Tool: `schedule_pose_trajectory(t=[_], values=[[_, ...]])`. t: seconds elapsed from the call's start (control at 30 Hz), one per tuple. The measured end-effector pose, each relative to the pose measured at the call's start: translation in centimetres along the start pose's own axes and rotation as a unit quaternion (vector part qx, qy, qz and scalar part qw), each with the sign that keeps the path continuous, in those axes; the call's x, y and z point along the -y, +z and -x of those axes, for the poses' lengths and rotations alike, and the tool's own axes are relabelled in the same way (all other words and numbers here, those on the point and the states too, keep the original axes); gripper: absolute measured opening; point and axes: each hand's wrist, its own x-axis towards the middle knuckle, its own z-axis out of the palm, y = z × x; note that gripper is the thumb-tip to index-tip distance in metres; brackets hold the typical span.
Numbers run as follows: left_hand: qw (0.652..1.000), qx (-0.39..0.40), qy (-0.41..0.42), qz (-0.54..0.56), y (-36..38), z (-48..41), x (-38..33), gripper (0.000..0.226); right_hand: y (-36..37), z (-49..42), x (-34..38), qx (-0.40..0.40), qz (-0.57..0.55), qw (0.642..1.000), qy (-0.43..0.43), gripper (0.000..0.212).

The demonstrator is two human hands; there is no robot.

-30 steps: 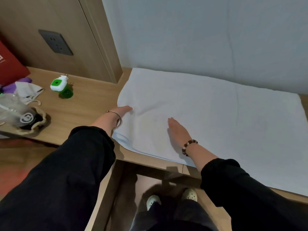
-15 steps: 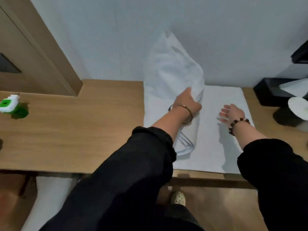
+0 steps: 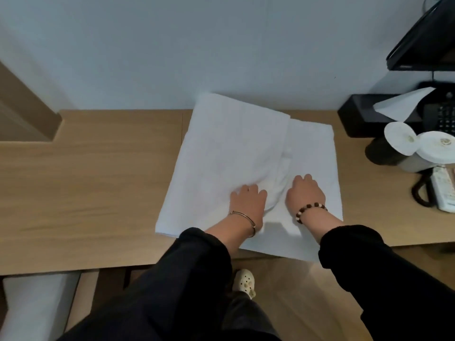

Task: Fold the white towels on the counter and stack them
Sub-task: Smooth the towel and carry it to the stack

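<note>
A white towel point(image 3: 229, 153) lies on the wooden counter point(image 3: 93, 183), folded over itself so its left half covers most of the lower layer; a strip of the lower layer shows on the right. My left hand point(image 3: 247, 200) lies palm down on the folded-over layer near its front edge. My right hand point(image 3: 305, 193) rests on the exposed lower layer beside the fold's edge, its fingertips hidden in the cloth. The towel's near edge hangs slightly over the counter front.
At the right stand a black tissue box point(image 3: 364, 114), two paper-covered cups point(image 3: 418, 148), a telephone point(image 3: 440, 193) and a black monitor point(image 3: 423, 38). The wall runs close behind the towel. A white chair seat point(image 3: 37, 306) sits below the counter's left front.
My left hand carried the towel's left end over to the right and laid it down on the other half. My right hand moved onto the lower layer. The view shifted right.
</note>
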Motion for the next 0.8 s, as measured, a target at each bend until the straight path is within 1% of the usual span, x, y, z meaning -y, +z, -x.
schedule_pose_trajectory(t=[0.13, 0.23, 0.27, 0.37, 0.47, 0.5, 0.53, 0.57, 0.6, 0.63, 0.67, 0.7, 0.73, 0.8], values=[[0.986, -0.031, 0.111, -0.119, -0.3, 1.9, 3.7, 0.042, 0.5, 2.7, 1.9, 0.013, -0.026, 0.998, 0.056, 0.019], [0.964, -0.037, 0.185, -0.187, -0.6, 3.3, 8.3, 0.031, 0.8, 5.4, 4.7, 0.035, -0.051, 0.996, 0.064, 0.020], [0.955, -0.038, 0.209, -0.205, -0.9, 4.0, 10.1, 0.029, 1.1, 6.5, 5.8, 0.046, -0.053, 0.996, 0.051, 0.020], [0.925, -0.102, 0.275, -0.244, -1.9, 6.1, 15.1, 0.019, 1.4, 9.9, 9.3, 0.080, -0.063, 0.995, -0.008, 0.020], [0.909, -0.141, 0.297, -0.255, -2.6, 6.8, 19.2, 0.024, 1.4, 12.6, 12.3, 0.137, -0.044, 0.988, -0.063, 0.018], [0.903, -0.153, 0.308, -0.257, -2.8, 6.6, 20.3, 0.025, 1.3, 13.0, 13.0, 0.142, -0.037, 0.986, -0.076, 0.017], [0.898, -0.160, 0.318, -0.258, -3.1, 6.3, 21.2, 0.026, 0.8, 12.9, 13.4, 0.115, -0.042, 0.988, -0.091, 0.017], [0.896, -0.160, 0.322, -0.261, -3.4, 5.9, 21.9, 0.028, 0.1, 12.4, 13.8, 0.055, -0.058, 0.990, -0.115, 0.016], [0.894, -0.158, 0.324, -0.265, -3.7, 5.4, 22.5, 0.029, -0.5, 11.4, 14.0, -0.028, -0.074, 0.985, -0.151, 0.016], [0.893, -0.152, 0.328, -0.268, -3.9, 4.9, 22.8, 0.030, -1.1, 10.1, 14.1, -0.101, -0.071, 0.974, -0.190, 0.024], [0.894, -0.142, 0.331, -0.267, -4.1, 4.4, 23.2, 0.030, -1.6, 8.7, 14.2, -0.130, -0.045, 0.966, -0.217, 0.036], [0.896, -0.131, 0.329, -0.268, -4.3, 3.8, 23.5, 0.031, -2.0, 7.2, 14.1, -0.110, -0.005, 0.968, -0.226, 0.047], [0.898, -0.123, 0.322, -0.274, -4.5, 3.2, 23.8, 0.031, -2.2, 5.9, 14.0, -0.061, 0.028, 0.974, -0.217, 0.052], [0.899, -0.126, 0.302, -0.291, -4.9, 1.8, 24.9, 0.031, -1.4, 4.2, 13.7, 0.042, 0.062, 0.981, -0.178, 0.054]])
